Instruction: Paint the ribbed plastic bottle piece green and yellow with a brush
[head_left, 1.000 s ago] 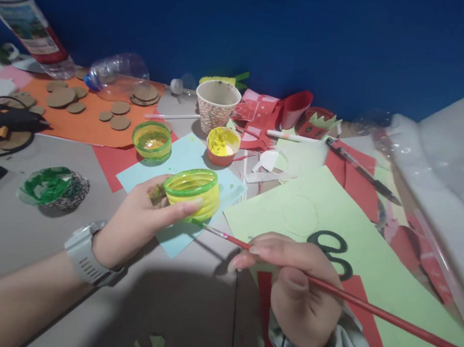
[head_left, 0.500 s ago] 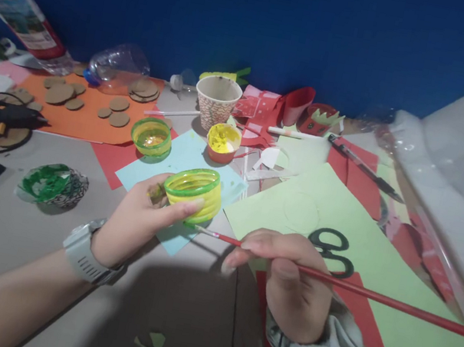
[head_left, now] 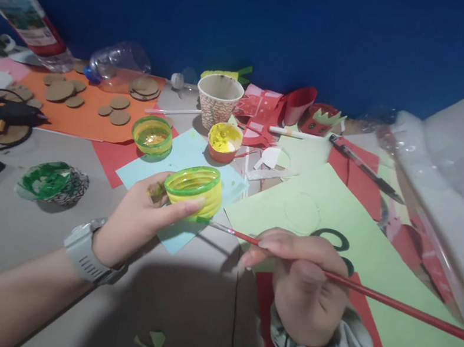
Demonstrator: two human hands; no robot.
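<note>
My left hand [head_left: 142,211] is closed around a small ridged bowl [head_left: 203,195], painted yellow with a green rim, tilted slightly above a light blue sheet [head_left: 178,239]. In my right hand [head_left: 305,282] is a long red paintbrush [head_left: 389,301], held like a pen. The brush's green-wet tip meets the bowl's lower edge. Behind the bowl stands a small cup of yellow paint [head_left: 224,142]. A similar yellow-green bowl [head_left: 152,137] rests at the blue sheet's left corner. Green paint fills a crumpled patterned cup [head_left: 53,183] further left.
A patterned paper cup [head_left: 218,99] stands at the back. Cardboard discs [head_left: 60,92] lie on orange paper [head_left: 88,124]. Black-handled scissors [head_left: 331,237], partly hidden by my right hand, lie on light green paper [head_left: 408,294]. A plastic bottle [head_left: 28,21] leans at far left; a pen [head_left: 367,169] lies right.
My right hand and the paintbrush have shifted a little to the right, the brush tip slightly up and right along the bowl's lower edge. My left hand and the bowl stay nearly still.
</note>
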